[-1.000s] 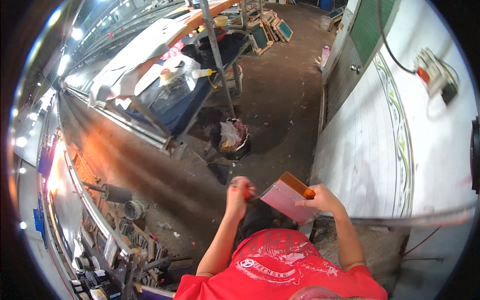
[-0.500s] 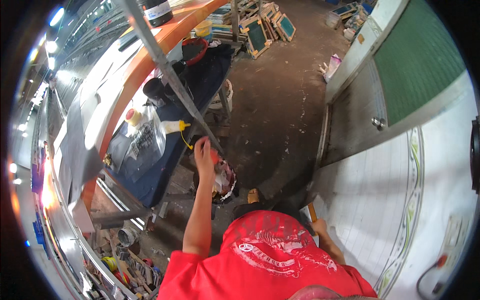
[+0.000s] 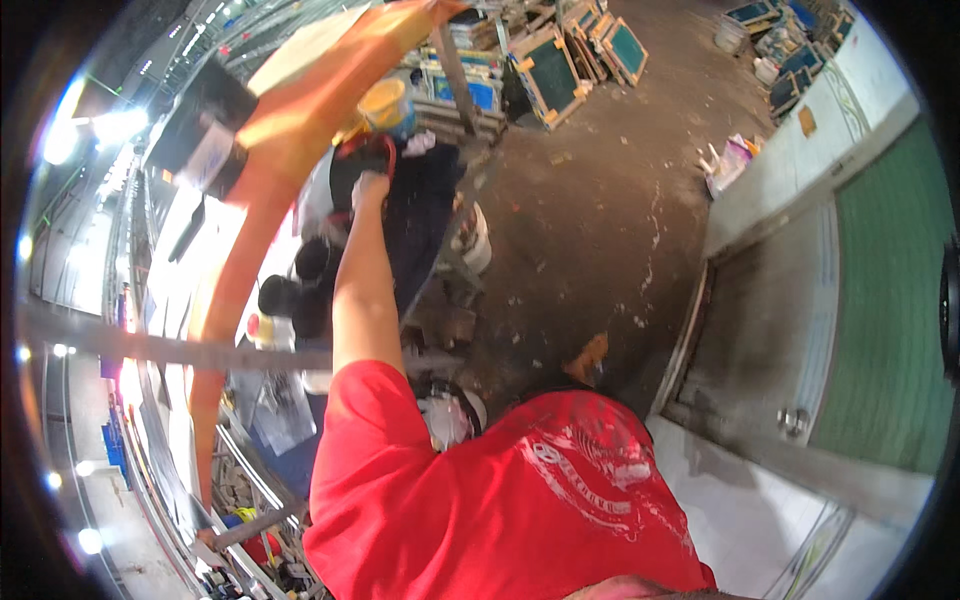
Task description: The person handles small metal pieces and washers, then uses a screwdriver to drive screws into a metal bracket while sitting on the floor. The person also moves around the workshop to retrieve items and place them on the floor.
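Note:
My left hand [image 3: 370, 190] is stretched forward over the dark cloth on the lower shelf. Its fingers are closed at the near rim of a red bowl [image 3: 391, 155] that has something dark in it; the fingertips are partly hidden. Two black tubs [image 3: 312, 260] stand on the shelf just nearer than the bowl, beside my left forearm. A yellow bucket [image 3: 384, 105] sits right behind the bowl. My right hand is out of sight, behind my red shirt.
An orange-edged table [image 3: 300, 120] runs along the left, with a blurred black container [image 3: 205, 135] on it. A metal bar [image 3: 180, 347] crosses at left. Framed green screens [image 3: 550, 75] lean at the back. A door [image 3: 760, 320] stands on the right. A waste bin [image 3: 473, 410] is beside me.
My left hand has gone from above the waste bin forward to the red bowl. My body has moved forward. My right hand, which held a flat tool with an orange-brown edge, has dropped from view.

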A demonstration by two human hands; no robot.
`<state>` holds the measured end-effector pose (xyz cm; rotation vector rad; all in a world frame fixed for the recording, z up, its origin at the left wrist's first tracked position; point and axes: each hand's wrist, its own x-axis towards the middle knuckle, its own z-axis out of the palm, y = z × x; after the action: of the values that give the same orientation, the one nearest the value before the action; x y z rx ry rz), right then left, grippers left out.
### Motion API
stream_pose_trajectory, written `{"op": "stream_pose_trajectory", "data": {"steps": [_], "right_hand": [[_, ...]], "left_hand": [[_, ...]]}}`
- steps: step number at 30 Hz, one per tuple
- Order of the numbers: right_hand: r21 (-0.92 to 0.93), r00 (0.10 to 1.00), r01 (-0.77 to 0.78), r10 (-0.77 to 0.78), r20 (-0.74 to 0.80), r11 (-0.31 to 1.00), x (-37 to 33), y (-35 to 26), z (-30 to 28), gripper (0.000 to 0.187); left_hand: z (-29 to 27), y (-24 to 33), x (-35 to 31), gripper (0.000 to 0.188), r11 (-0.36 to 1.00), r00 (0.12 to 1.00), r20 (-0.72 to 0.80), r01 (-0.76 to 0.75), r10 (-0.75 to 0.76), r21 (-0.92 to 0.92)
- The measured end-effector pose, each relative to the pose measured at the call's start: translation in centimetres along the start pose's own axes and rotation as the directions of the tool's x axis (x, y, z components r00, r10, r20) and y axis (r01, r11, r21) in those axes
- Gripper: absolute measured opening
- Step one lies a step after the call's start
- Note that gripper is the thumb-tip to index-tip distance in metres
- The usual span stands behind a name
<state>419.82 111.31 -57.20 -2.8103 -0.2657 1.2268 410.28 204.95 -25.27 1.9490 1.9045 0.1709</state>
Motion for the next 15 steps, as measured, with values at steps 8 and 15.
{"op": "stream_pose_trajectory", "data": {"steps": [8,15], "right_hand": [[0.224,0.961,-0.178,0.218,-0.167,0.958,17.8,-12.6,-22.7,0.067],[0.395,0.984,0.167,-0.128,-0.124,0.903,27.9,-31.7,-37.6,0.063]], "left_hand": [[-4.2,-1.6,7.7,0.034,0.908,0.947,0.084,0.269,-0.310,0.323],[-8.0,-11.4,10.8,0.025,0.947,0.934,0.159,0.321,-0.321,0.024]]}}
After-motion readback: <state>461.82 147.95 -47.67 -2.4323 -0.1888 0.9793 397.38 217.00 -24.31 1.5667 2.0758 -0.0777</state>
